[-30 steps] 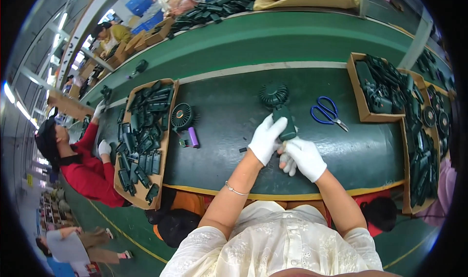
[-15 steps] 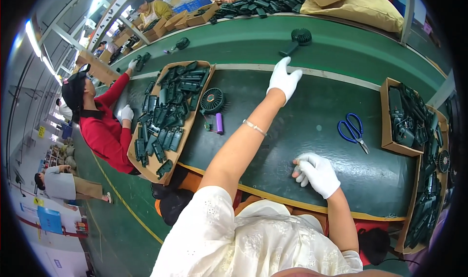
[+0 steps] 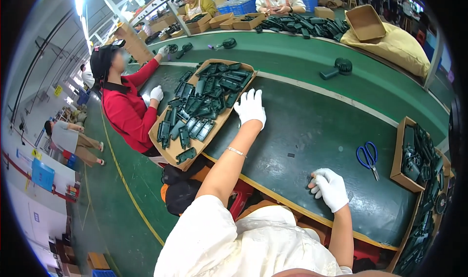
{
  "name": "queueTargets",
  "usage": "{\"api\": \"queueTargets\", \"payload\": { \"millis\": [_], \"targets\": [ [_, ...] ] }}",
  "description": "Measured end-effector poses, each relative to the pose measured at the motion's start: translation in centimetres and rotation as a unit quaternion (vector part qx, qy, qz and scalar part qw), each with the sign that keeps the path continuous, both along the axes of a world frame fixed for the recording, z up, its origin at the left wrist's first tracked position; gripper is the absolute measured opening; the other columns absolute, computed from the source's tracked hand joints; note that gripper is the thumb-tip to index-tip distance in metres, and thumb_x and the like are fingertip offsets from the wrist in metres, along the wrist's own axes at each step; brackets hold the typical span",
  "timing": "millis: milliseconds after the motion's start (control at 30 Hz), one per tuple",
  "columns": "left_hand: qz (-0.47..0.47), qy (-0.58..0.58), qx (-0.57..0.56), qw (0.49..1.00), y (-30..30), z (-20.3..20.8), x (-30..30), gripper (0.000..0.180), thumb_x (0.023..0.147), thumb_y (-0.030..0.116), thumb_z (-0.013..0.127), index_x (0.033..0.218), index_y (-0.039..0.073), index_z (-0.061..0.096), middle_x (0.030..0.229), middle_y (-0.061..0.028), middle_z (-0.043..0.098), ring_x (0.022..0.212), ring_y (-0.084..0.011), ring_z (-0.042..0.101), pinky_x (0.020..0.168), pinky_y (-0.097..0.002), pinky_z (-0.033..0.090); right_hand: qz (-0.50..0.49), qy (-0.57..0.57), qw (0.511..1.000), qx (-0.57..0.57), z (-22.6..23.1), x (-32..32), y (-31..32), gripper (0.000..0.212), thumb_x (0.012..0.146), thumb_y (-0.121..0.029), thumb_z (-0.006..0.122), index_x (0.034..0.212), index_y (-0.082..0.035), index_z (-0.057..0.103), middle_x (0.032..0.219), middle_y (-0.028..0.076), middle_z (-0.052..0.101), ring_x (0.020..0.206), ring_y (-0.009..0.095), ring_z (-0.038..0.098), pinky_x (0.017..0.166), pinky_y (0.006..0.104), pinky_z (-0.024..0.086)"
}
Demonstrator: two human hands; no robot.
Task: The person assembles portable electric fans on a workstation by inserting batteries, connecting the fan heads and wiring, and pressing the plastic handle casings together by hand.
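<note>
Clearly, your white-gloved left hand lay with parted fingers just beside the shallow cardboard tray, heaped with glossy, oblong dark-green plastic casings, on the smooth desk; your right hand curled well right of the tray. Whether either grasped anything, I could not tell. Farther right of the tray, a deeper cardboard box held more.

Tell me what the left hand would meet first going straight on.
The left hand would probably meet the cardboard tray of dark casings first, at its right side; height is unclear, so it might pass over.
</note>
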State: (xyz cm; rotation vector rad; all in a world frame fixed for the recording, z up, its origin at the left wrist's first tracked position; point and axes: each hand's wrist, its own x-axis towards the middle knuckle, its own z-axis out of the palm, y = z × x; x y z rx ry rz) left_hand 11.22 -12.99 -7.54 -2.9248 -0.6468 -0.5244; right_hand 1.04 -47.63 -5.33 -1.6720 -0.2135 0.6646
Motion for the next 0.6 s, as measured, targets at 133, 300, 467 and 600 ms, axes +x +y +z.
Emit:
{"api": "queueTargets", "payload": {
  "millis": [133,300,467,600],
  "targets": [
    [0.052,0.000,-0.031,0.998,-0.7,0.9,0.8,0.067,0.086,0.030,0.071,0.146,0.024,0.043,0.152,-0.0039,0.041,0.140,-0.0277,0.035,0.102,-0.0594,0.041,-0.017,-0.004,0.999,0.033,0.3,0.0,-0.3,0.024,0.097,-0.013,0.053,0.108,0.004,0.064,0.083,0.012,0.070,0.065,0.014,0.063,0.056,0.0256,0.051],
    [-0.065,-0.058,-0.153,0.984,-2.8,1.7,-0.5,0.058,0.081,0.021,0.069,0.136,0.020,0.054,0.148,-0.0071,0.044,0.137,-0.0312,0.038,0.101,-0.0550,0.046,-0.050,0.001,0.997,0.059,-0.2,0.3,-0.3,0.028,0.096,-0.013,0.054,0.114,0.007,0.062,0.088,0.014,0.070,0.066,0.015,0.064,0.057,0.0257,0.053],
    [-0.312,-0.192,-0.270,0.891,-12.4,0.1,-5.3,0.054,0.080,0.017,0.068,0.131,0.003,0.055,0.136,-0.0220,0.054,0.127,-0.0412,0.049,0.112,-0.0462,0.038,-0.111,-0.019,0.983,0.145,-0.7,0.7,0.6,0.056,0.096,-0.014,0.055,0.145,0.008,0.039,0.123,0.020,0.061,0.096,0.019,0.065,0.077,0.0293,0.056],
    [-0.389,-0.132,-0.327,0.851,-20.9,1.1,-10.0,0.060,0.077,0.007,0.063,0.135,0.000,0.050,0.145,-0.0253,0.044,0.137,-0.0462,0.038,0.116,-0.0498,0.033,-0.181,-0.137,0.961,0.160,-3.1,1.9,0.4,0.067,0.093,-0.010,0.060,0.151,0.007,0.031,0.144,0.024,0.047,0.131,0.029,0.049,0.110,0.0378,0.040]
  ]
}}
